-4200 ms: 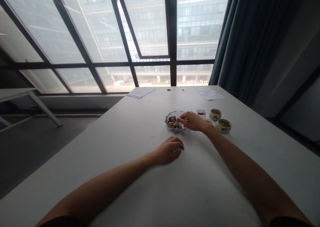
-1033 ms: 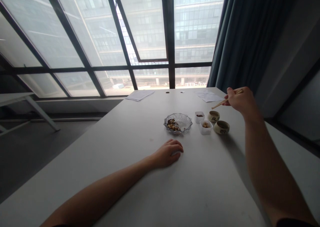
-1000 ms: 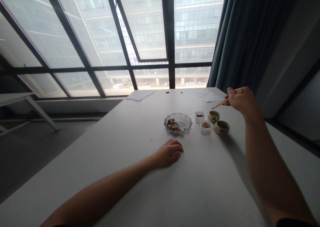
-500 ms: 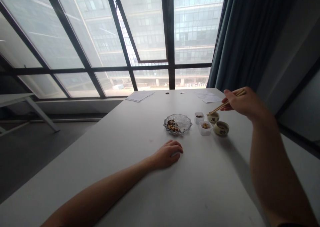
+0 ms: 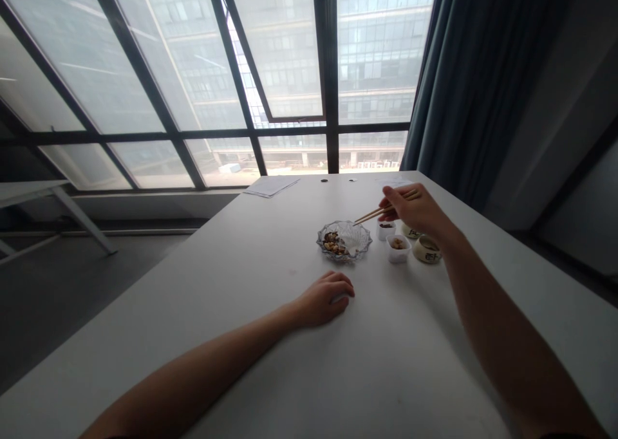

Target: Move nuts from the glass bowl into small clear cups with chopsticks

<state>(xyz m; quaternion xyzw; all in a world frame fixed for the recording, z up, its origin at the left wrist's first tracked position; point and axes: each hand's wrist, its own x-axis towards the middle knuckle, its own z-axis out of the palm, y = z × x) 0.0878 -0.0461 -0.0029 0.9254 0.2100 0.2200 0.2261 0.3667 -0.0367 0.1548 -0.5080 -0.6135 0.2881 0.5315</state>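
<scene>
Our right hand (image 5: pixel 415 210) holds 2 wooden chopsticks (image 5: pixel 379 213) in a narrow grip, their tips just above the far rim of a cut-glass dish (image 5: pixel 344 242) of nuts (image 5: pixel 331 243), left of 2 small white cups (image 5: pixel 398 249). Our left hand (image 5: pixel 326 299) rests loosely curled and empty on the white surface (image 5: pixel 270 368), near the dish. Papers (image 5: pixel 270 186) lie at the far edge, before tall windows (image 5: pixel 290 72) and a dark curtain (image 5: pixel 463 72) on the right.

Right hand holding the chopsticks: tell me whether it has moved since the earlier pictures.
Yes, the right hand with its chopsticks has moved left, closer to the glass dish.
</scene>
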